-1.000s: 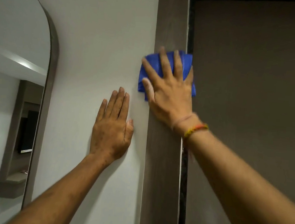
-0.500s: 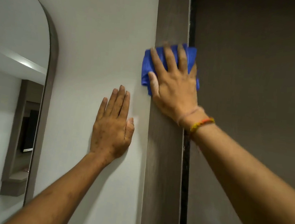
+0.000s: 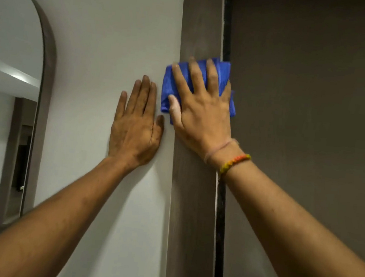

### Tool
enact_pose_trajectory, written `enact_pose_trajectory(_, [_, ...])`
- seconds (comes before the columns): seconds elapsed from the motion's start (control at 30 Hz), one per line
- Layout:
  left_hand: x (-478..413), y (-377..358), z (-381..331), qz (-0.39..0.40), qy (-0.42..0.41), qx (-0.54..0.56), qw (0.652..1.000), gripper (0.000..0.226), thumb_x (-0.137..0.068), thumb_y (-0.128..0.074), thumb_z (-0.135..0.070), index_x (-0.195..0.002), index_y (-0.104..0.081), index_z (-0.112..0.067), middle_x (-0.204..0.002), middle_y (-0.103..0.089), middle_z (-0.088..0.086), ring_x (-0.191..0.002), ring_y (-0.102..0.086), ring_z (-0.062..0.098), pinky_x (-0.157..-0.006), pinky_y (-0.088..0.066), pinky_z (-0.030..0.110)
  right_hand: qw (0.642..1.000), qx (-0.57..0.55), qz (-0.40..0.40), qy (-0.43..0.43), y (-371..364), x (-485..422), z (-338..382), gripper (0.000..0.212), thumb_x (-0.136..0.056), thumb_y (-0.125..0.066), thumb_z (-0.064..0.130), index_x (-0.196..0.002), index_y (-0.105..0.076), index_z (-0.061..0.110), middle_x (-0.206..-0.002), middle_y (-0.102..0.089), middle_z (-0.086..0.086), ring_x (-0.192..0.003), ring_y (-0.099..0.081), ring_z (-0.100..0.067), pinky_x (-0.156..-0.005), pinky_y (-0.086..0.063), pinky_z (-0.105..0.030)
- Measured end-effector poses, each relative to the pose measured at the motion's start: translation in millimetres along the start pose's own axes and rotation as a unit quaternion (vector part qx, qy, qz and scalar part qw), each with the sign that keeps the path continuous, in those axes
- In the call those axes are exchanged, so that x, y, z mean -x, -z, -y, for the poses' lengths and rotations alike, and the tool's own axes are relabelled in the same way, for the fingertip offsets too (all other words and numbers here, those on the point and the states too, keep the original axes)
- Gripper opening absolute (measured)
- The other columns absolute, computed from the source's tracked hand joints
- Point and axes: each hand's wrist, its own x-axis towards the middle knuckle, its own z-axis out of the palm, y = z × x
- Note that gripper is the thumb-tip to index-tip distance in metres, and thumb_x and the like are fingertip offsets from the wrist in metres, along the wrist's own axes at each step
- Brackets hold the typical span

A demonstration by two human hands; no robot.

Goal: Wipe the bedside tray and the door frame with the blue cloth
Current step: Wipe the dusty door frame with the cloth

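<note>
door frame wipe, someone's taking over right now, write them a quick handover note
Right hand: flat, pressing the cloth on the door frame.
Left hand: empty, palm flat on the wall beside the frame, by the mirror.
Done: cannot tell how much of the frame is wiped; the tray is out of view.
Left: probably the frame above and below the cloth, then check the tray.
</note>
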Motion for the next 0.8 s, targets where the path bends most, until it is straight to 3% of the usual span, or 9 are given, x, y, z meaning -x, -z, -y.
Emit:
enact_pose_trajectory(0.1, [2, -1, 2, -0.002, -0.001, -0.008, 1.0, 0.063, -0.093, -0.017, -0.038, -0.146, 0.004, -0.012, -0.159, 0.002, 0.011, -0.145, 0.008, 0.018, -0.119, 0.001, 0.041, 1.0, -0.004, -0.014, -0.024, -2, -17, 3, 0.058, -0.095, -0.031, 0.045, -0.147, -0.015, 0.024, -0.157, -0.018, -0.008, -0.144, -0.006, -0.034, -0.109, -0.016, -0.066])
enact_pose_trajectory(0.3, [4, -1, 3, 0.008, -0.014, -0.003, 1.0, 0.063, -0.094, -0.014, -0.04, -0.146, 0.003, -0.01, -0.159, 0.002, 0.012, -0.145, 0.008, 0.019, -0.119, 0.001, 0.042, 0.999, -0.022, -0.017, -0.019, -11, 45, 12, 0.059, -0.095, -0.032, 0.046, -0.147, -0.017, 0.023, -0.158, -0.017, -0.009, -0.145, -0.008, -0.034, -0.11, -0.016, -0.066])
enact_pose_trajectory(0.43, [3, -2, 3, 0.0, -0.009, -0.003, 1.0, 0.063, -0.093, -0.015, -0.039, -0.146, 0.004, -0.011, -0.159, 0.001, 0.011, -0.145, 0.006, 0.019, -0.12, 0.001, 0.042, 1.0, -0.005, -0.014, -0.008, -1, -1, 1, 0.058, -0.095, -0.03, 0.047, -0.147, -0.018, 0.024, -0.157, -0.019, -0.008, -0.144, -0.007, -0.034, -0.109, -0.02, -0.066])
enact_pose_trajectory(0.57, [3, -3, 3, -0.008, -0.005, -0.002, 1.0, 0.062, -0.094, -0.017, -0.039, -0.147, 0.002, -0.012, -0.159, -0.001, 0.01, -0.145, 0.004, 0.018, -0.12, 0.0, 0.041, 0.999, -0.012, -0.021, -0.038, -1, -25, 3, 0.063, -0.093, -0.03, 0.053, -0.148, -0.015, 0.025, -0.158, -0.015, -0.007, -0.144, -0.003, -0.035, -0.109, -0.011, -0.068])
enact_pose_trajectory(0.67, [3, -5, 5, -0.011, -0.011, 0.011, 1.0, 0.062, -0.094, -0.012, -0.041, -0.147, -0.001, -0.012, -0.159, -0.003, 0.011, -0.145, 0.003, 0.018, -0.119, -0.001, 0.041, 0.999, 0.004, -0.027, -0.04, -8, 6, 10, 0.073, -0.088, -0.033, 0.063, -0.148, -0.013, 0.026, -0.159, -0.012, -0.008, -0.145, -0.003, -0.036, -0.108, -0.01, -0.068])
enact_pose_trajectory(0.8, [11, -3, 5, 0.011, 0.003, 0.024, 1.0, 0.059, -0.095, -0.018, -0.035, -0.147, 0.001, -0.012, -0.159, 0.001, 0.01, -0.145, 0.006, 0.019, -0.119, 0.002, 0.038, 0.998, -0.009, -0.009, -0.053, -13, 62, 26, 0.07, -0.088, -0.043, 0.052, -0.147, -0.019, 0.024, -0.157, -0.019, -0.011, -0.144, -0.011, -0.037, -0.107, -0.018, -0.068])
